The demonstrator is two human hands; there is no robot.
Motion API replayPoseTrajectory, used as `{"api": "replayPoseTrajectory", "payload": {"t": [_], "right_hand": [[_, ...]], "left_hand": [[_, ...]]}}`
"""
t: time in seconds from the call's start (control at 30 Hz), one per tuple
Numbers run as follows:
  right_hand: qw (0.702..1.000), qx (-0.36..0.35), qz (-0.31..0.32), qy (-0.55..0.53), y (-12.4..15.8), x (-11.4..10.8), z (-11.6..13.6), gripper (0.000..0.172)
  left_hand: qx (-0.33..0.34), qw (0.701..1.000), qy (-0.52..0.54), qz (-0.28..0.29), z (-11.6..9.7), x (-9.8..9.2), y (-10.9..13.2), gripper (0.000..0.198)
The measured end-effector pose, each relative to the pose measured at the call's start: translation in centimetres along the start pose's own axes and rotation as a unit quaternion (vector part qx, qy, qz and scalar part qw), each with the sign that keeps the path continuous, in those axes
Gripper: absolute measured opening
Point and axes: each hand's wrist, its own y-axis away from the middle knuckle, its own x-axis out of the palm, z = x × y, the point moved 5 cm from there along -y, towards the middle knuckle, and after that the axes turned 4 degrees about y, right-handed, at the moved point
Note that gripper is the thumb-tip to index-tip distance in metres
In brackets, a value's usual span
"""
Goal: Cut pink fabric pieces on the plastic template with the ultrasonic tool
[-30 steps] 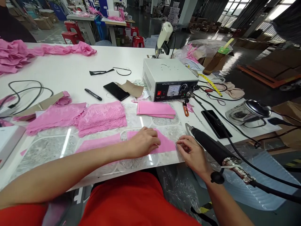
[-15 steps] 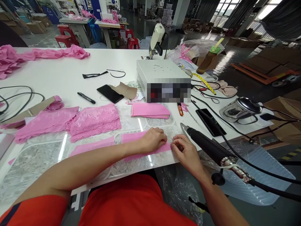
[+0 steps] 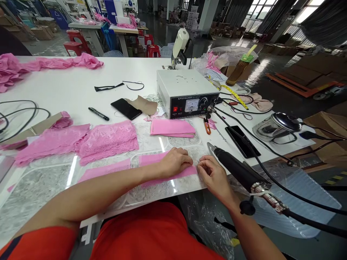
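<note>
A flat pink fabric piece [image 3: 153,159] lies near the table's front edge. My left hand [image 3: 177,161] rests on its right part, fingers curled down onto the cloth. At the right end of the piece, the thumb and fingertips of my right hand [image 3: 214,177] are pinched together at its edge. How much cloth either hand grips is hidden beneath the fingers. Just right of my right hand a black handheld tool [image 3: 235,164] with a metal tip points toward the table. Another pink strip [image 3: 108,169] lies left, partly under my left forearm.
Behind my hands lie a pink fabric stack [image 3: 172,127], lace pieces [image 3: 111,141] and a grey control box [image 3: 187,86]. Orange snips [image 3: 207,125], a dark phone [image 3: 242,141] and a glass pot [image 3: 276,126] are at right. Cables cross the right side.
Both hands stay almost in place on the pink fabric. The view has shifted very slightly, and the box's front panel, blurred earlier, is now visible.
</note>
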Motion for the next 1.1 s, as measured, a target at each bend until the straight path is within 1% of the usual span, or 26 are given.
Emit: {"api": "replayPoseTrajectory", "payload": {"t": [0.1, 0.27, 0.5, 0.63, 0.8, 0.93, 1.1], "right_hand": [[1.0, 0.012, -0.003, -0.009, 0.1, 0.1, -0.2, 0.015], [1.0, 0.014, 0.021, -0.017, 0.2, 0.5, 0.0, 0.015], [1.0, -0.006, 0.009, -0.02, 0.3, 0.0, 0.6, 0.018], [1.0, -0.008, 0.021, -0.005, 0.2, 0.0, 1.0, 0.013], [1.0, -0.003, 0.012, -0.006, 0.1, -0.1, 1.1, 0.015], [1.0, 0.015, 0.01, -0.02, 0.1, 0.0, 0.9, 0.014], [0.998, 0.026, 0.017, -0.047, 0.0, 0.3, 0.9, 0.015]], "left_hand": [[0.006, 1.0, 0.007, -0.008, 0.1, 0.0, 0.1, 0.014], [0.012, 1.0, 0.014, -0.017, 0.1, -0.1, 0.1, 0.013], [0.015, 0.999, 0.018, -0.025, 0.1, -0.2, 0.3, 0.014], [0.011, 0.999, 0.019, -0.027, 0.1, -0.3, 0.3, 0.014], [-0.01, 0.999, 0.017, -0.033, 0.0, -0.5, 0.4, 0.012], [-0.034, 0.999, 0.013, -0.039, -0.6, -0.7, 0.9, 0.013], [-0.051, 0.998, 0.019, -0.018, -1.8, -0.6, 1.2, 0.021]]}}
